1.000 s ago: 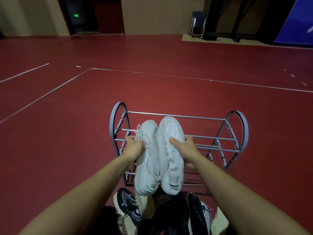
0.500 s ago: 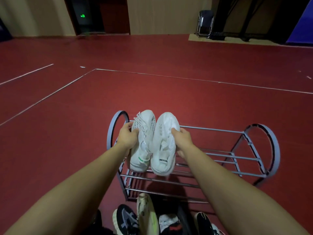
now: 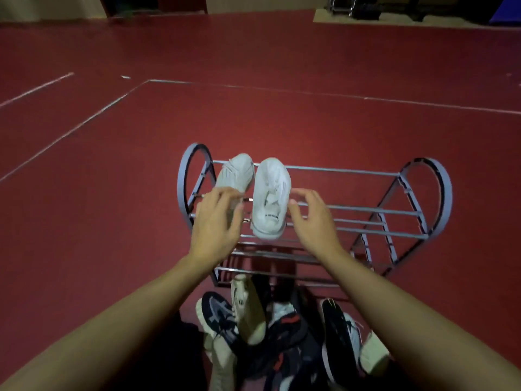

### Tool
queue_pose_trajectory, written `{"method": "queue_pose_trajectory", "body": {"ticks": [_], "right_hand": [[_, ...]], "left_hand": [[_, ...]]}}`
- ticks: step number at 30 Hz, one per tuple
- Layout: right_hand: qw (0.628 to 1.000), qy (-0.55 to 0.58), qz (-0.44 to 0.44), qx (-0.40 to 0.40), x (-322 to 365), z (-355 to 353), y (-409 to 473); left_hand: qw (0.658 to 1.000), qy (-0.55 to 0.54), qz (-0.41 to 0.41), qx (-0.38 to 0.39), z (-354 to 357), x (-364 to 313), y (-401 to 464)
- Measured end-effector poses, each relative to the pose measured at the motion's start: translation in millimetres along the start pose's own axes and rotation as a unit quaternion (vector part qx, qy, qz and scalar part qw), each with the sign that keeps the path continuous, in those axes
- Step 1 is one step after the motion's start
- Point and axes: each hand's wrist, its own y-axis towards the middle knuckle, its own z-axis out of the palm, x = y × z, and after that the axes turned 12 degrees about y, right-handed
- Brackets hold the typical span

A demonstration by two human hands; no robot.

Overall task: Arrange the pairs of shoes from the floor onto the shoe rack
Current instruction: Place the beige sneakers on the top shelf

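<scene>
A pair of white sneakers lies on the top tier of the grey metal shoe rack [image 3: 366, 173], at its left end. The left white sneaker [image 3: 236, 174] is partly hidden behind my left hand [image 3: 218, 221]. The right white sneaker [image 3: 270, 197] lies heel toward me. My right hand [image 3: 311, 220] hovers just right of it. Both hands are off the shoes, with fingers spread and loosely bent. On the floor in front of the rack lies a heap of shoes: a black and grey sneaker [image 3: 218, 317], a cream shoe [image 3: 248, 309], a black and red shoe [image 3: 284, 331], a black and white sneaker [image 3: 342, 340].
The rack stands on a red sports floor [image 3: 112, 193] with white lines. The right part of the rack's tiers [image 3: 380, 218] holds nothing. A chair [image 3: 342, 4] and dark objects stand far back by the wall.
Both hands set the white pair down on the rack's top tier and let go; they now hover beside the shoes. The camera has tilted further down.
</scene>
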Motion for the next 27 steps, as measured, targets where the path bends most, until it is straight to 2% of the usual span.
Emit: {"method": "queue_pose_trajectory", "body": {"ticks": [1,3,5,7,9,12,16,21,27], "right_hand": [[0.999,-0.018,-0.02,0.024,-5.9,-5.9,-22.9],[0.994,-0.068,-0.035,0.074,-27.2,-16.2,-70.2],[0.985,-0.122,-0.014,0.124,-51.3,-24.7,-114.0],[0.967,-0.17,0.038,0.184,-74.4,-27.8,-152.1],[0.944,-0.205,0.085,0.243,-94.8,-25.5,-184.5],[0.919,-0.221,0.134,0.297,-119.1,-15.1,-218.2],[0.901,-0.204,0.203,0.325,-147.6,2.8,-238.4],[0.89,-0.179,0.233,0.35,-181.5,26.2,-241.9],[0.883,-0.127,0.298,0.341,-213.9,48.0,-228.8]], "left_hand": [[0.998,0.018,0.062,-0.006,-2.4,-4.1,-24.0],[0.987,0.021,0.154,0.03,1.0,-5.8,-72.0],[0.975,0.031,0.181,0.128,16.9,-3.0,-113.5],[0.954,0.062,0.12,0.266,43.6,5.7,-149.6],[0.916,0.067,-0.003,0.395,74.1,19.8,-176.3],[0.869,0.056,-0.114,0.479,108.2,35.6,-201.2],[0.827,0.024,-0.237,0.508,146.0,49.0,-221.6],[0.79,-0.028,-0.363,0.493,202.5,75.9,-239.3],[0.735,-0.113,-0.515,0.426,257.2,94.4,-246.2]]}}
